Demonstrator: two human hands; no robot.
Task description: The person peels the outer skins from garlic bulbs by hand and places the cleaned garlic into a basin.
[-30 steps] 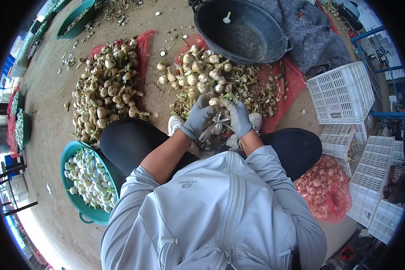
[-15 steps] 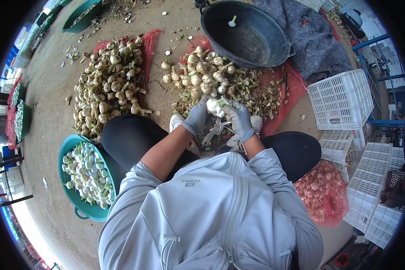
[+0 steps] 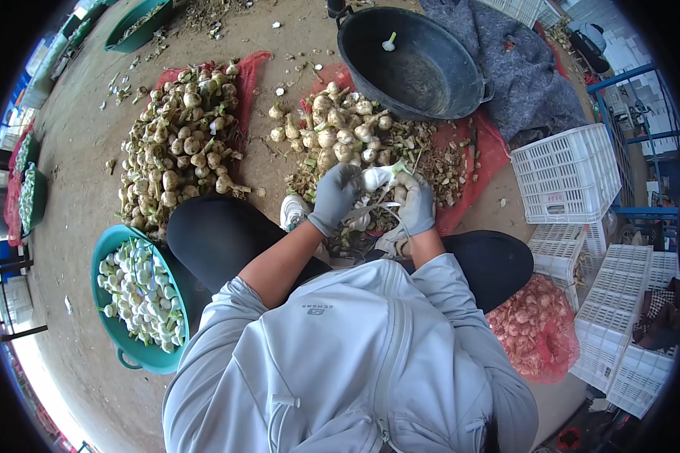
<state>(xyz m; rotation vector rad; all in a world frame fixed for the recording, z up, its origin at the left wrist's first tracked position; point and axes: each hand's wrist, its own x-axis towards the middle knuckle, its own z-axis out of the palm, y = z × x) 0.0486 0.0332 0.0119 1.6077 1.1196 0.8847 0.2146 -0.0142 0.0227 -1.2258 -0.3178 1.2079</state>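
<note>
Peeling one garlic bulb point(image 3: 375, 178), gripped by left hand point(image 3: 335, 195) and right hand point(image 3: 416, 204); teal basin point(image 3: 107, 243) well filled, two heaps of unpeeled garlic point(image 3: 175, 143) remaining.

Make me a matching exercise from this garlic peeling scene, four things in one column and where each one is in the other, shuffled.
Things:
1. garlic bulb
2. black tub
3. teal basin
4. white crate

Places:
A. by the person's left knee, full of peeled garlic
B. to the person's right, beside the grey cloth
C. between the gloved left hand and right hand
D. beyond the unpeeled pile, nearly empty

Pairs: 1-C, 2-D, 3-A, 4-B
</note>
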